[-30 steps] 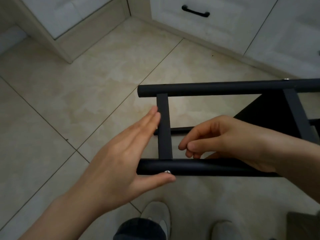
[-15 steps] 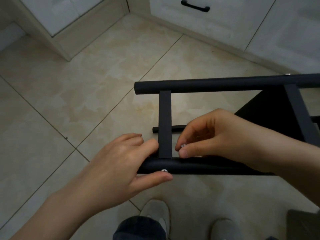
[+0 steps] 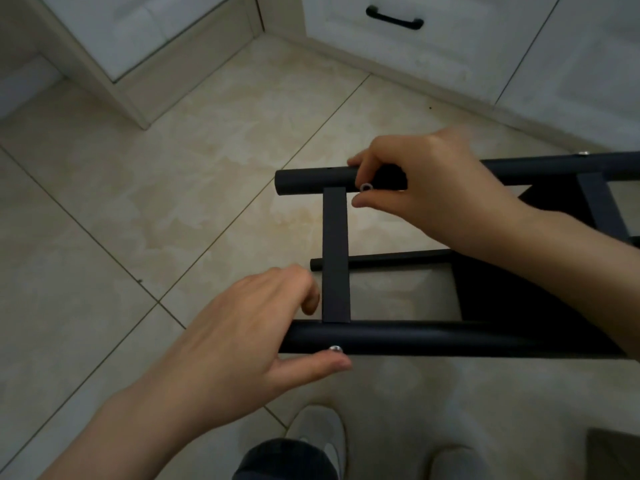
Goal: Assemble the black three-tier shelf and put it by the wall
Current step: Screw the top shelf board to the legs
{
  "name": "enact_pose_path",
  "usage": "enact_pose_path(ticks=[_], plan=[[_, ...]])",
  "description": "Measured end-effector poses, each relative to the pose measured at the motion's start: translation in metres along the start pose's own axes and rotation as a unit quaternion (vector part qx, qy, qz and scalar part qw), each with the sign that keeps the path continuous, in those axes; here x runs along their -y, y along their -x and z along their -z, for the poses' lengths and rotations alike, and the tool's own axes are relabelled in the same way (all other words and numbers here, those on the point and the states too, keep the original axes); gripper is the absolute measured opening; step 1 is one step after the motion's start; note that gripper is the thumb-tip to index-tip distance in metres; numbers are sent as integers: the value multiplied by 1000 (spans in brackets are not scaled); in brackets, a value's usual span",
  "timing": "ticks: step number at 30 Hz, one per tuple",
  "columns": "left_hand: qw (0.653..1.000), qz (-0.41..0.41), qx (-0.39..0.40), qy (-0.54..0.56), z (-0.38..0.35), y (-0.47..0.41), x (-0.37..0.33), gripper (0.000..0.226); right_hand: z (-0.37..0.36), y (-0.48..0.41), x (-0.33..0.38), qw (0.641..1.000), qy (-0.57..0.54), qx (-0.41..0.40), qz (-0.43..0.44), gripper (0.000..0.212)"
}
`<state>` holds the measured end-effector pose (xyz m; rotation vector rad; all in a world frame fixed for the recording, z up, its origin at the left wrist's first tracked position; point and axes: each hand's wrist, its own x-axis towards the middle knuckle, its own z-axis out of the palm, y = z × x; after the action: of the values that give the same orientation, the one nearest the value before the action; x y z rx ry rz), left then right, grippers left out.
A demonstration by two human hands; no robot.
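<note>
The black shelf frame lies on its side above the tiled floor. Its near tube runs left to right, with a silver screw head on its front. A flat black crossbar joins it to the far tube. My left hand grips the left end of the near tube, thumb under the screw. At the far tube, my right hand pinches a small silver nut beside the crossbar's top end. A thinner black rod shows lower down, behind the crossbar.
White cabinets with a black handle stand at the back and right. A cabinet corner juts in at the upper left. My shoes are below the frame. A dark object sits at the bottom right corner.
My right hand rose from the near tube to the far tube with the small silver nut. My left hand's fingers curled round the near tube's end.
</note>
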<state>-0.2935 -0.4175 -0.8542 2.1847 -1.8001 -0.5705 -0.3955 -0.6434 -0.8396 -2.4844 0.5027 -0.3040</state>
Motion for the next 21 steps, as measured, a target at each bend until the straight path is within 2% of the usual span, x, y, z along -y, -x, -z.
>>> enact_pose_path(ticks=[2, 8, 11, 16, 21], plan=[[1000, 3, 2, 5, 3, -3, 1, 50, -4, -1, -1, 1000, -2, -13, 5, 16], [998, -39, -4, -40, 8, -7, 1, 52, -12, 1, -1, 997, -25, -66, 14, 20], [997, -50, -32, -43, 8, -8, 3, 57, -14, 1, -1, 997, -26, -73, 17, 22], [994, -60, -74, -56, 13, -12, 10, 91, -14, 2, -2, 997, -24, -78, 16, 23], [990, -68, -81, -92, 10, -11, 8, 96, -11, 5, -3, 996, -25, -77, 34, 20]])
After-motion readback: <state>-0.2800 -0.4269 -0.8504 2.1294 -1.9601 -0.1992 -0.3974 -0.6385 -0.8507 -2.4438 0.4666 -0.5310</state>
